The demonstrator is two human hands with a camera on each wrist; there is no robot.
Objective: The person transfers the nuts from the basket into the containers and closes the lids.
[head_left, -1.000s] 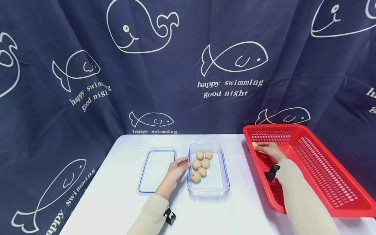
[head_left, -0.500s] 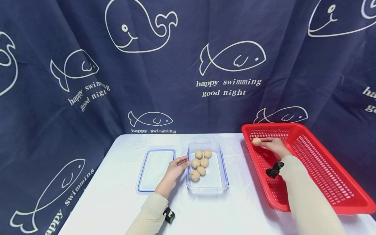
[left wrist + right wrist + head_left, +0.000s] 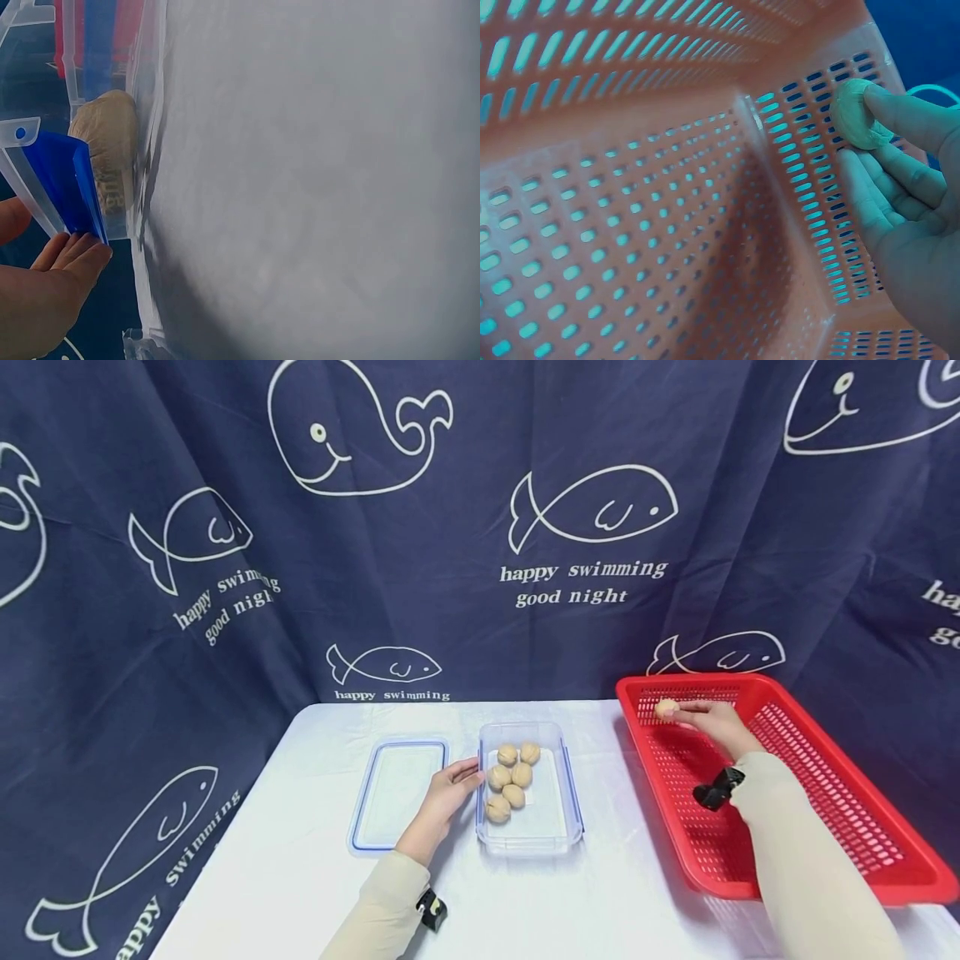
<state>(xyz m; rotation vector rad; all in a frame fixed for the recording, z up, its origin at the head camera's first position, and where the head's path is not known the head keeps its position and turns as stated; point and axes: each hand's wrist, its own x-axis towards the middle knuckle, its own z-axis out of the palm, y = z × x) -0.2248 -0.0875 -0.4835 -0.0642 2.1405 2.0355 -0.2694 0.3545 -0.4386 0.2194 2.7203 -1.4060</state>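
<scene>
My right hand (image 3: 712, 722) pinches a walnut (image 3: 666, 709) between thumb and fingers, inside the red basket (image 3: 832, 777) near its far wall. In the right wrist view, the walnut (image 3: 855, 114) shows against the slotted basket wall. My left hand (image 3: 447, 793) holds the left side of a clear plastic food container (image 3: 551, 839). Its fingertips lie at the lower edge of the blue latch (image 3: 69, 180) in the left wrist view, with the thumb by the rim. Several walnuts (image 3: 522, 774) sit in the container, mostly along its left half.
A clear lid with a blue seal (image 3: 399, 797) lies flat on the white tablecloth (image 3: 300, 860), left of the container. The basket's tall perforated walls surround my right hand. A dark blue curtain (image 3: 480, 527) hangs behind the table.
My right hand has moved the walnut from beside the basket's left wall up and rightward, toward the far wall. The left hand keeps its place at the container.
</scene>
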